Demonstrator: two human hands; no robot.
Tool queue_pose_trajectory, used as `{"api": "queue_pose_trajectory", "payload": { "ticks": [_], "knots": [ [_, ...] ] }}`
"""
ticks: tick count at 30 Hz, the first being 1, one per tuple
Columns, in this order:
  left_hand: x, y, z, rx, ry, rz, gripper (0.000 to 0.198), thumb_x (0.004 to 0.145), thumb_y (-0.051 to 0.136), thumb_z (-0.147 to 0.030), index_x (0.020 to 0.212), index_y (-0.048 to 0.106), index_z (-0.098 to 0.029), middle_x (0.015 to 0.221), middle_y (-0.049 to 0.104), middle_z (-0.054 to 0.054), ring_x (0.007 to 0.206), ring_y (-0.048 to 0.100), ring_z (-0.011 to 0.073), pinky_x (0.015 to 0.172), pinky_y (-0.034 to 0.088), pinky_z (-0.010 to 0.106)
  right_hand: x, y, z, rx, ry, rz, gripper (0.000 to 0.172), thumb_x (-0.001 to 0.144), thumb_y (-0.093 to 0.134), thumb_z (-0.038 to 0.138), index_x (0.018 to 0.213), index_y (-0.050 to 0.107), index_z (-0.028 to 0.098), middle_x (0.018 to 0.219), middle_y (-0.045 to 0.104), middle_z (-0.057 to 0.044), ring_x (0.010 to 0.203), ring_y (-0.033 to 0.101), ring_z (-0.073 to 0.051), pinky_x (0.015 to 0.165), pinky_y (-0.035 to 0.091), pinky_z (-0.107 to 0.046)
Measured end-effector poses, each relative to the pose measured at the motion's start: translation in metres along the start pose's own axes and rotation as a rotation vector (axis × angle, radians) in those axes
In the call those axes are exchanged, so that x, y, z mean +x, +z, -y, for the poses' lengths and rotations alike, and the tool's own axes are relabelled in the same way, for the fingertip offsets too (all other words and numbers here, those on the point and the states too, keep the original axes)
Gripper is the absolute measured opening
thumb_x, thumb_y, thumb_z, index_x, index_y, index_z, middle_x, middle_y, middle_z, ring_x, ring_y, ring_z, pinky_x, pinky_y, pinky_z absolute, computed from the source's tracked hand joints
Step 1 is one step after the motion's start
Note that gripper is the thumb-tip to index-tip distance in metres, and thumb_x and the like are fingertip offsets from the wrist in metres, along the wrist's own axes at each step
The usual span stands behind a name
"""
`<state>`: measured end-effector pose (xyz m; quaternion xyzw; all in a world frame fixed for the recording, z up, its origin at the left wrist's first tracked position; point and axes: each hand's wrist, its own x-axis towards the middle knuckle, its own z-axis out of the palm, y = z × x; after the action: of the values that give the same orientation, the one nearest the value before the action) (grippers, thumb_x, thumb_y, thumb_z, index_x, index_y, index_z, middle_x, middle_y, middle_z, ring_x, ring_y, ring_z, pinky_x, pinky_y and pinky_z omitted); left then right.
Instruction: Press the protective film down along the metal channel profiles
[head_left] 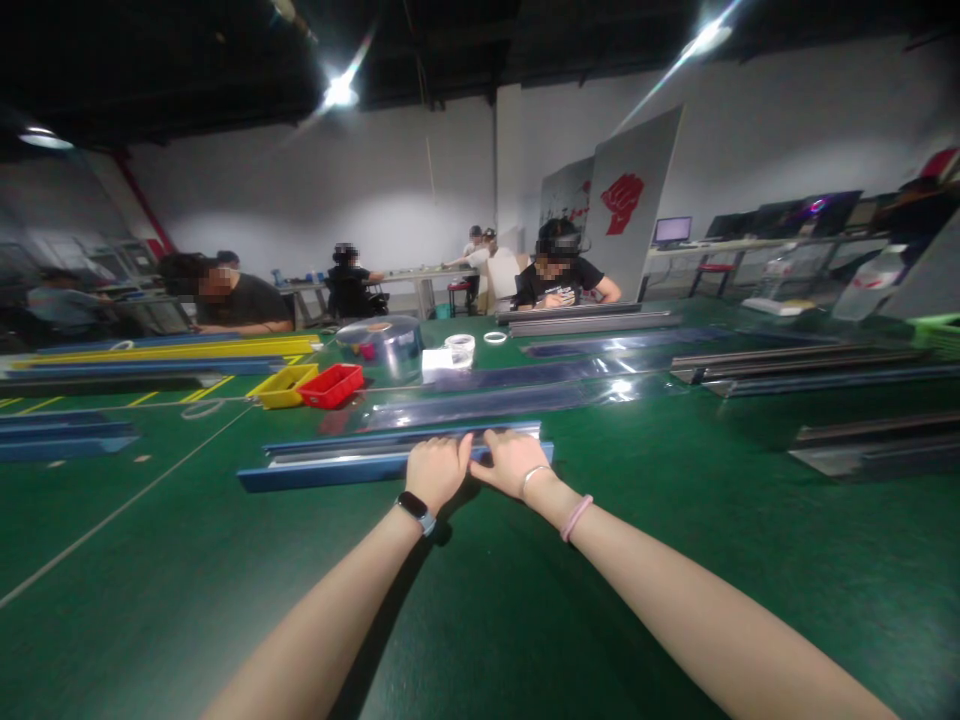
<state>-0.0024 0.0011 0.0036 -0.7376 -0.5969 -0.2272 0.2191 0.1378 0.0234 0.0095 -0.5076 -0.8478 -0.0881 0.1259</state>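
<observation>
At 12 o'clock on the desk (525,600), a blue channel (337,466) is steadied: left hand (439,470) curled over its edge, right hand (510,462) laid open, flat.

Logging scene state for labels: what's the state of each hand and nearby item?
left hand: curled on blue rail, grip unclear
right hand: open, fingers flat on blue rail
blue rail: lying flat on green table
yellow bin: upright, contents unclear
red bin: upright, beside yellow bin
</observation>
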Motion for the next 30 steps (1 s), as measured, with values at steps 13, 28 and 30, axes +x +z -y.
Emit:
{"api": "queue_pose_trajectory", "payload": {
  "ticks": [13, 28, 30],
  "knots": [
    [0.0, 0.0, 0.0011, 0.017, 0.009, 0.003, 0.044, 0.086, 0.022, -0.028, 0.065, 0.057, -0.013, 0.062, 0.059, 0.008, 0.06, 0.054, 0.0164, 0.058, 0.034, 0.027, -0.0015, -0.0084, 0.0007, 0.003, 0.012, 0.037, 0.043, 0.085, 0.015, 0.041, 0.091, 0.049, 0.015, 0.085, 0.06, -0.011, 0.082, 0.053, -0.02, 0.071, 0.032, -0.03],
    [0.0004, 0.0012, -0.0007, -0.03, 0.094, 0.011, 0.037, 0.087, 0.023, -0.03, 0.071, 0.053, -0.016, 0.065, 0.058, 0.006, 0.064, 0.054, 0.0154, 0.06, 0.035, 0.026, 0.0007, -0.0043, 0.0037, 0.008, 0.032, 0.011, 0.04, 0.087, 0.013, 0.038, 0.091, 0.046, 0.017, 0.081, 0.06, -0.009, 0.076, 0.054, -0.018, 0.068, 0.032, -0.028],
    [0.0004, 0.0005, -0.0007, -0.03, 0.089, 0.009, 0.036, 0.087, 0.023, -0.03, 0.072, 0.053, -0.016, 0.065, 0.058, 0.006, 0.064, 0.053, 0.0153, 0.059, 0.034, 0.026, 0.0001, -0.0041, 0.0033, 0.012, 0.031, -0.003, 0.039, 0.087, 0.013, 0.036, 0.093, 0.046, 0.016, 0.082, 0.059, -0.009, 0.077, 0.054, -0.018, 0.069, 0.032, -0.028]
  ]
}}
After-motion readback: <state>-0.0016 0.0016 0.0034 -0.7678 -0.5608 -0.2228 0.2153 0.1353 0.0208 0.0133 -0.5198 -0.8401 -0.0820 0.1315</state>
